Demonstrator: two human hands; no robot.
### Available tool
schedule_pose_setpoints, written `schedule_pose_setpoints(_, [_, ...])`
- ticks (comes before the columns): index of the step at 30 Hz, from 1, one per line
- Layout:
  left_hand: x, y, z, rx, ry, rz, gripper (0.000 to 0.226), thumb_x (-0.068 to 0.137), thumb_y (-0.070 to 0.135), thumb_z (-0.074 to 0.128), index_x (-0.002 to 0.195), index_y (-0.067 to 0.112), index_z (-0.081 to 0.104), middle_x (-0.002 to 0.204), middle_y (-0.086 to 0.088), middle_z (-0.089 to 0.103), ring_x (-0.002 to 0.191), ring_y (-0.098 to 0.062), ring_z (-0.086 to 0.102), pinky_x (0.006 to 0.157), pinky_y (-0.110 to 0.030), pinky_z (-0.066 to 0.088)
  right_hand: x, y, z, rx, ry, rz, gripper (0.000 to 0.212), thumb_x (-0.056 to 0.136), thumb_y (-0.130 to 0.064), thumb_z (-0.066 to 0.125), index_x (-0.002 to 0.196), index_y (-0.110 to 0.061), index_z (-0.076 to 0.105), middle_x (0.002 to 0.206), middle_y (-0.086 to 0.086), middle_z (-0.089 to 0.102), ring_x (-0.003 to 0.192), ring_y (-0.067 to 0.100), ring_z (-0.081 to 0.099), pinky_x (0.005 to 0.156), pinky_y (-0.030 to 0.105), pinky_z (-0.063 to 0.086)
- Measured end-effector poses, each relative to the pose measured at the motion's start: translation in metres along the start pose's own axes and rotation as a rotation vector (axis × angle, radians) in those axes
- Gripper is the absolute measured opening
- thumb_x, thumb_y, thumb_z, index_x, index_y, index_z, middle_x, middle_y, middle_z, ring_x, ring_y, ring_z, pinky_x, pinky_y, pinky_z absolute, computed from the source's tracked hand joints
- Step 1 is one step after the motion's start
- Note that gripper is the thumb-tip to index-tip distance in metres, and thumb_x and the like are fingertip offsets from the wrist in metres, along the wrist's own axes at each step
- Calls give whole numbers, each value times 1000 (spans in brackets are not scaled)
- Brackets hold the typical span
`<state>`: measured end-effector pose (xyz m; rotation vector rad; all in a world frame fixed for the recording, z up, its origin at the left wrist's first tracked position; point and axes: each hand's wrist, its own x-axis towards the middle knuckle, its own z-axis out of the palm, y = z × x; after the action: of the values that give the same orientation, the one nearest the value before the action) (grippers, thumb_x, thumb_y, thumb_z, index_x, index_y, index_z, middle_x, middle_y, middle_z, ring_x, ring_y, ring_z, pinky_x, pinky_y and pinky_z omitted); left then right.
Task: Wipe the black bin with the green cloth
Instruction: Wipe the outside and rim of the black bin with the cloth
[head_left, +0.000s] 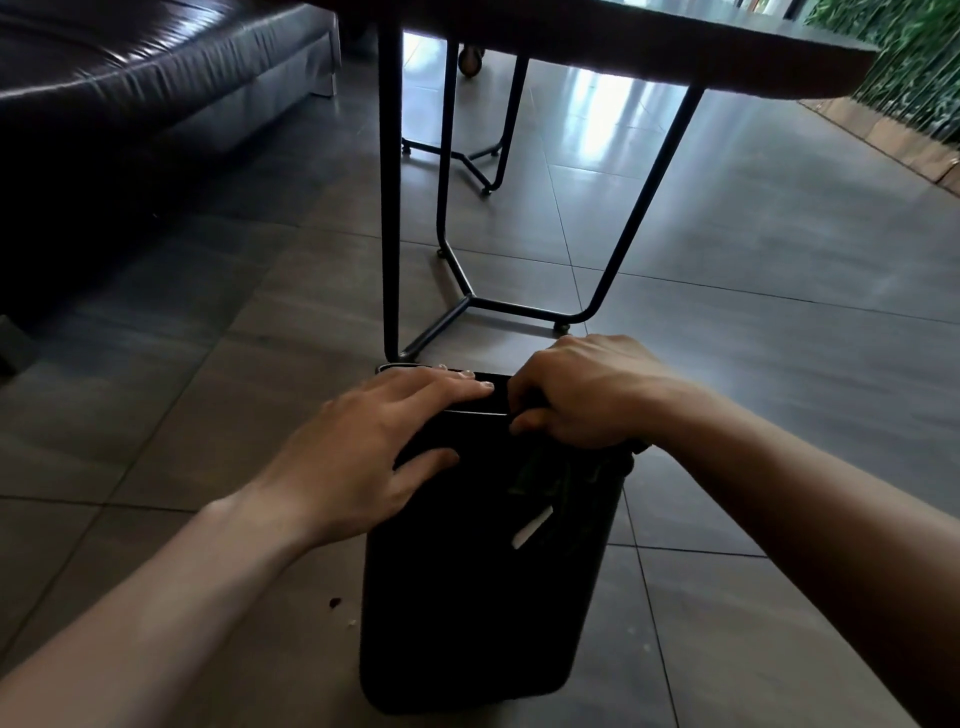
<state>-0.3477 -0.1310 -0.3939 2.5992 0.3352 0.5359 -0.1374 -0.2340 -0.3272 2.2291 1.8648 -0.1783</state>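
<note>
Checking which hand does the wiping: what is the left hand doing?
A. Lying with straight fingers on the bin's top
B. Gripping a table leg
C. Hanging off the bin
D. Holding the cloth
A: the left hand lies with straight fingers on the bin top; the right hand grips the cloth.

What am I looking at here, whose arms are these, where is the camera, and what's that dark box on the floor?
There is no machine here: one picture from a camera worn on a person's head, looking forward and down at their own two bare arms. The dark box is a black bin standing on a grey tiled floor, just in front of a table with thin black metal legs. The left hand lies over the bin's top with fingers fairly straight and the thumb against its side, steadying it. The right hand is curled at the bin's top right edge, gripping a dark cloth that hangs down the side; its colour is hard to judge in this dim light. A dark sofa sits at the upper left.
</note>
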Motion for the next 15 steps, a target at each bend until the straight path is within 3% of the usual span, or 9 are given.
schedule_pose_setpoints(2, [0, -4, 5, 38, -27, -17, 69, 85, 33, 72, 145, 46, 39, 147, 25, 44, 141, -2, 39, 111, -40, 43, 0, -3, 2, 13, -5, 19, 22, 93, -64, 61, 107, -47, 68, 86, -12, 55, 87, 20, 53, 62, 30, 33])
schedule_pose_setpoints(4, [0, -6, 10, 104, -82, -33, 74, 83, 38, 73, 147, 43, 37, 150, 22, 44, 143, -6, 37, 112, -41, 40, 0, -5, 5, 8, 2, 33, 24, 95, -62, 60, 111, -46, 68, 104, -8, 65, 96, 21, 58, 71, 32, 37])
schedule_pose_setpoints(7, [1, -8, 13, 129, -107, -46, 79, 77, 43, 77, 146, 42, 39, 146, 20, 49, 138, -9, 43, 109, -41, 42, -4, -7, 13, 12, 46, 58, 25, 98, -60, 58, 115, -44, 68, 119, -7, 68, 105, 24, 63, 74, 33, 38])
schedule_pose_setpoints(12, [0, -8, 14, 122, -83, -57, 76, 67, 37, 79, 136, 42, 48, 131, 19, 61, 126, -14, 55, 99, -43, 49, -19, -12, 24, 108, 178, 83, 23, 98, -57, 59, 114, -44, 69, 113, -11, 66, 102, 22, 65, 71, 32, 38])
schedule_pose_setpoints(15, [-3, -16, 13, 96, -44, -130, 72, 63, 26, 83, 126, 44, 52, 124, 22, 62, 120, -12, 59, 94, -43, 52, -36, -11, 36, 401, 378, 86, 28, 93, -55, 66, 118, -44, 67, 103, -16, 64, 96, 13, 65, 74, 33, 49])
